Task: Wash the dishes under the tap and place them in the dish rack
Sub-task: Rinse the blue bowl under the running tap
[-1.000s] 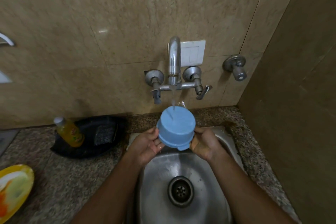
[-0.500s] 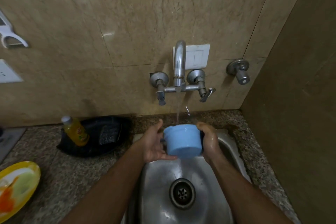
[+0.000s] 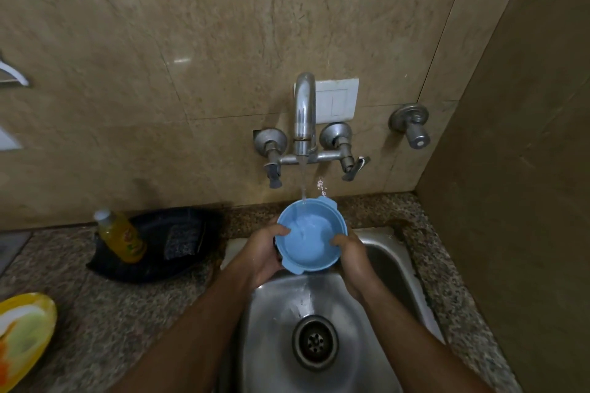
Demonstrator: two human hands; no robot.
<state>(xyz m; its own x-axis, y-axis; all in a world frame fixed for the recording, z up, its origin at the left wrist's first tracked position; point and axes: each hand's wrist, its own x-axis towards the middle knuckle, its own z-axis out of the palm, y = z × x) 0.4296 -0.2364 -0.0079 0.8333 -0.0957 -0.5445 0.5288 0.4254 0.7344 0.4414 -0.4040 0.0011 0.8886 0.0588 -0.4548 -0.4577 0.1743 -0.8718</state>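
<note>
Water from the tap point(image 3: 304, 118) falls into the bowl point(image 3: 311, 238), held mouth-up over the sink point(image 3: 319, 313). Both hands grip its rim, left hand point(image 3: 266, 254) and right hand point(image 3: 352, 260) with thumbs inside. Best to swirl, tip it out, keep a firm hold on wet plastic. Half a second ago the bowl lay on its side; now it faces up and catches the stream.

My feed is dim and warm, with a small glare spot on the wall tile point(image 3: 182, 60) and soft sheen on the sink point(image 3: 281, 322). Edges bow from the wide lens, and the corners look soft and darker.
</note>
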